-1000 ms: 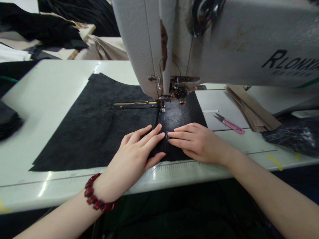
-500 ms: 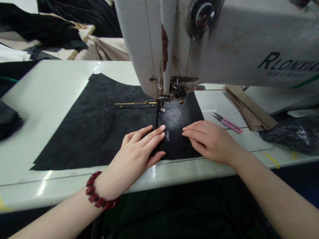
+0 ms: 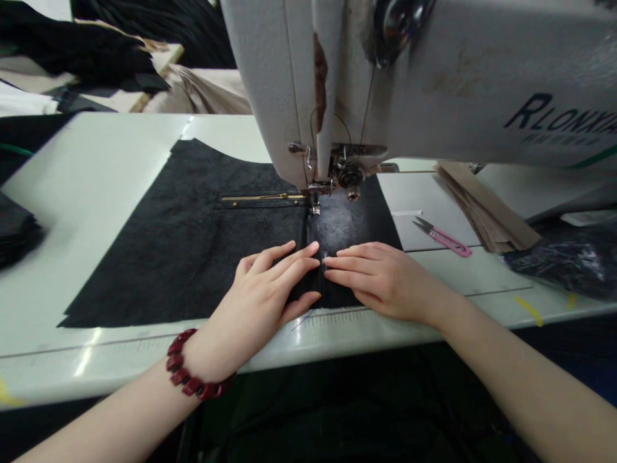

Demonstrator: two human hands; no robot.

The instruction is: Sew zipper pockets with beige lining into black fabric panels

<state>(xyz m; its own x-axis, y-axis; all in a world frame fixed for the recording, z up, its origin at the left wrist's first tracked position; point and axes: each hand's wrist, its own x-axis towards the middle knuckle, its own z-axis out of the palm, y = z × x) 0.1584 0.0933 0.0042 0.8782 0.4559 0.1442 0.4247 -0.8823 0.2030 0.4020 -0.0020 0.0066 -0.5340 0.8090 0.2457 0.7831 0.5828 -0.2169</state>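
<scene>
Head view: the left hand [image 3: 255, 296] and right hand [image 3: 380, 280] lie flat and open on a black suede-like panel [image 3: 183, 270], neither grip closed. Their fingertips nearly meet across a fold running toward the sewing machine's presser foot [image 3: 315, 209]. A brass zipper [image 3: 263, 198] crosses the panel, which rests on the white counter [image 3: 96, 161], with the machine head [image 3: 289, 83] overhanging it. Pink thread snips [image 3: 446, 242] and brown paper patterns [image 3: 486, 209] lie to the right; a dark fabric stack [image 3: 14, 231] lies left.
</scene>
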